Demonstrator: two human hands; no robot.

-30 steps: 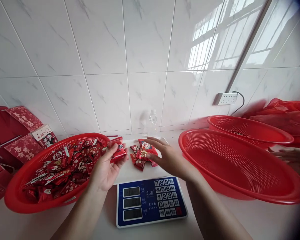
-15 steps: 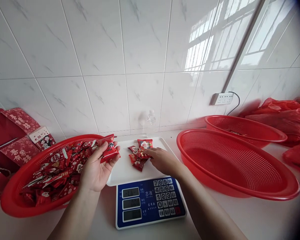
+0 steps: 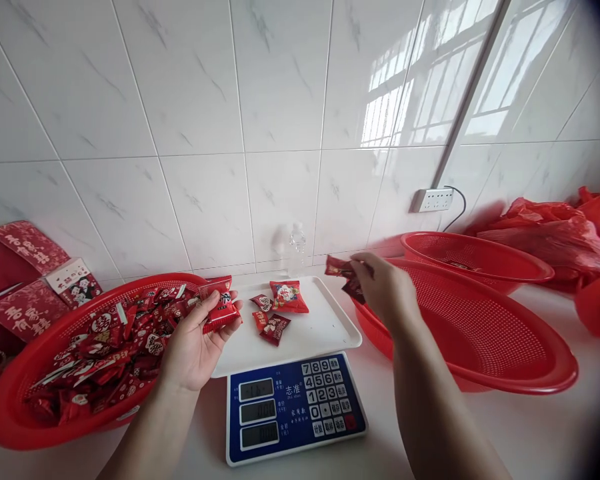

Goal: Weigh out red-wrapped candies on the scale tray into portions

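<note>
My left hand [image 3: 195, 340] is closed around a red wrapped candy packet [image 3: 222, 305], near the rim of a full red basket [image 3: 10, 427]. Pinched in my right hand [image 3: 387, 290] are small dark-red candy packets [image 3: 339, 268], held above the near-left rim of a red plastic basket [image 3: 485, 320]. Between my hands lies the white tray [image 3: 325, 327] of a digital scale [image 3: 295, 410]. Several candies rest on it: a larger red packet [image 3: 289, 297] and smaller ones, among them a dark-red packet [image 3: 275, 329].
A second red basket [image 3: 535, 270] stands behind the right one, with red plastic bags [image 3: 545, 230] beyond. Red gift boxes [image 3: 25, 267] stand at far left. A clear bottle [image 3: 297, 248] is behind the tray, against the tiled wall [image 3: 285, 120], which has a power strip [image 3: 434, 199].
My right hand has lifted small candies off the tray and moved right, to the right basket's rim. My left hand still holds its packet. The view has shifted slightly.
</note>
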